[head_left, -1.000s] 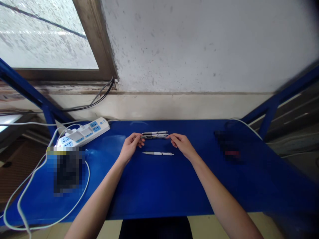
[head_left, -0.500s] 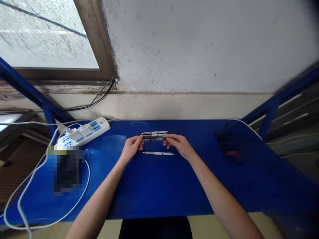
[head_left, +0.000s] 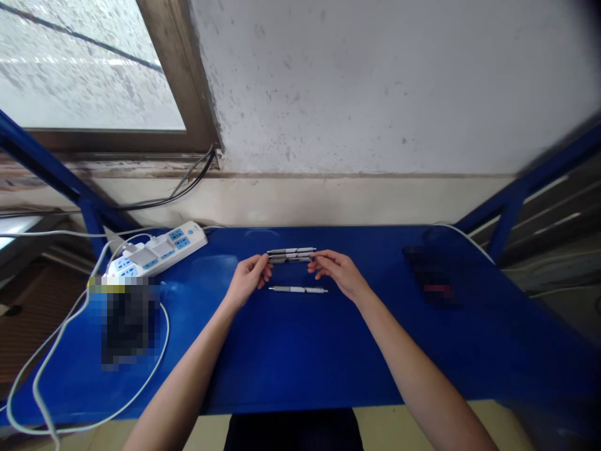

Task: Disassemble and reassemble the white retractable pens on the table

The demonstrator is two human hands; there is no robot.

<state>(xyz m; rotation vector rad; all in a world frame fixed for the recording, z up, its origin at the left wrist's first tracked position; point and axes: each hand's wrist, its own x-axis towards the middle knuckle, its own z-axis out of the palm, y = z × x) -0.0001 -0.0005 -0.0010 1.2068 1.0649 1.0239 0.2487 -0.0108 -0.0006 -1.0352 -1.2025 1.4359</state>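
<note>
Lowest grey pen (head_left: 291,259) slid up against the neighbouring pen (head_left: 291,255); left hand (head_left: 248,280) and right hand (head_left: 339,272) pinch its ends, grips narrow.

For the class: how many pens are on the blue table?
4. Three lie close together between the left hand and right hand: the far pen, middle pen and near pen. The lone pen lies nearer the person. The hands may hide others.
</note>
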